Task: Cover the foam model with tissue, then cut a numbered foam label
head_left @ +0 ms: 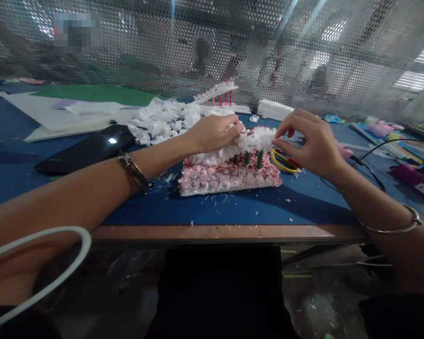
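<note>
White crumpled tissue covers the raised tier between my hands, near the centre of the frame, propped on dark green posts above a slab-like base of pink and mauve crumpled rosettes. My left hand is curled in at the tier's left side, fingers bent inward; whether they grip anything I cannot tell. My right hand reaches in from the right, thumb and forefinger close together at the tier's right end, and I cannot tell whether they pinch the tissue or only touch it. I judge the step in hand to be dressing or settling the tissue on this upper tier, with the cover well along. The next move seems to call for light fingertip pressure at the ends, keeping the posts from tilting. A loose pile of white crumpled paper pieces lies left of centre, within reach if more is needed, and yellow loop-shaped handles rest on the blue tabletop just below my right hand.
</note>
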Motion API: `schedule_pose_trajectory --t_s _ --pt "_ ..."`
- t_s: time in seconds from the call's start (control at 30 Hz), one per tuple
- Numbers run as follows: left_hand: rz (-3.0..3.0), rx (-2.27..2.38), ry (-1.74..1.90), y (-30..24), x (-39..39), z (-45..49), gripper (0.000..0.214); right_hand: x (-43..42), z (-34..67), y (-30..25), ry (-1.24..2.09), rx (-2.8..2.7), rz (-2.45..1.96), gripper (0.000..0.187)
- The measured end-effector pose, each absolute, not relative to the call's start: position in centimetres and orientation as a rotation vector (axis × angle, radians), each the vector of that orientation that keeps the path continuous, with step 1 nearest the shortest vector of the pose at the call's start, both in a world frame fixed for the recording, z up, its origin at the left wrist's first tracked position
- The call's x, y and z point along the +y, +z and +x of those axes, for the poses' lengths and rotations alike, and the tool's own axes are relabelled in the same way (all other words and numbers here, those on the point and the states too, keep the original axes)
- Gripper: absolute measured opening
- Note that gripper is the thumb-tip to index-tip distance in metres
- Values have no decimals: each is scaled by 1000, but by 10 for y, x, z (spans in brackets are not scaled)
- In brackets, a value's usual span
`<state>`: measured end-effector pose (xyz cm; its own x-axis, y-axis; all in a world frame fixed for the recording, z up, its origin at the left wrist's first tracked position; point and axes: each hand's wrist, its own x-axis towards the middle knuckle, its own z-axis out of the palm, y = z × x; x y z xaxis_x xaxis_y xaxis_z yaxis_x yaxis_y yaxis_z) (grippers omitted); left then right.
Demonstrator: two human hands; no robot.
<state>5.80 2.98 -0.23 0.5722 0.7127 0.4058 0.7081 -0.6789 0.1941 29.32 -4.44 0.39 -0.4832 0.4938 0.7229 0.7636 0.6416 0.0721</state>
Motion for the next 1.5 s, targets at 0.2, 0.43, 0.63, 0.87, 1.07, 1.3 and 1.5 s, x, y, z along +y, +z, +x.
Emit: schedule_pose_trajectory --t_s 0.2,0.43,0.63,0.87,1.07,1.3,1.5 --pt "2786 1248 729 -4 32 57 40 -45 302 5 -496 -2150 -883 12" --pt "2762 1276 726 -4 30 58 39 -44 290 -3 -624 -2223 -903 21" --pt "2759 1264 721 -3 31 58 39 -42 293 1 -583 -2247 -958 24" --pt "2753 1255 719 -3 30 58 42 -32 288 -11 -374 -2069 -932 14" --pt "2726 1238 730 -3 30 56 43 -36 290 -9 -452 -1976 -957 14" --pt "2727 1215 744 -5 31 55 43 -47 301 -7 -697 -2113 -1009 23" --pt "2763 1233 771 -4 28 57 35 -41 297 -19 -989 -2090 -881 23"
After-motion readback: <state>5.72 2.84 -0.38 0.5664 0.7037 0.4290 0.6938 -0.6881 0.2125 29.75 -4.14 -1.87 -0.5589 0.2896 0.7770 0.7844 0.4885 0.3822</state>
